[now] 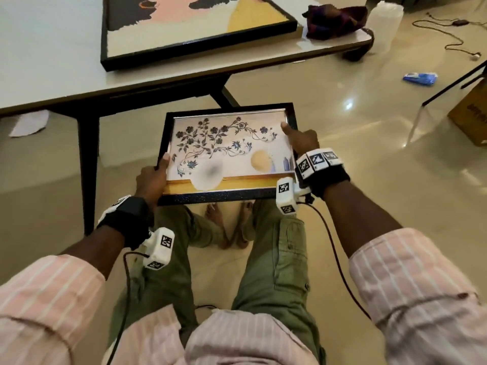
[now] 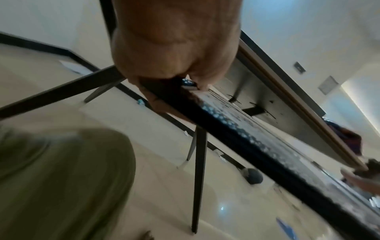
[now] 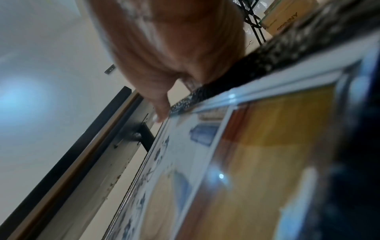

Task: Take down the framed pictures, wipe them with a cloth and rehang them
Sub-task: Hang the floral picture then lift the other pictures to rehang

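I hold a small black-framed floral picture (image 1: 224, 151) face up over my knees, below the table's front edge. My left hand (image 1: 152, 177) grips its left edge, thumb on top of the frame (image 2: 226, 129) and fingers beneath. My right hand (image 1: 303, 140) grips the right edge, thumb lying along the frame (image 3: 267, 65). A larger black-framed picture (image 1: 184, 25) lies flat on the white table (image 1: 52, 75). A dark plaid cloth (image 1: 334, 21) sits bunched at the table's right end.
Black table legs (image 1: 88, 167) stand just left of the held frame. On the glossy floor lie a blue packet (image 1: 420, 78), a cable (image 1: 453, 35), paper (image 1: 29, 123) and a cardboard box (image 1: 471, 114). A clear plastic bottle (image 1: 384, 19) stands by the table corner.
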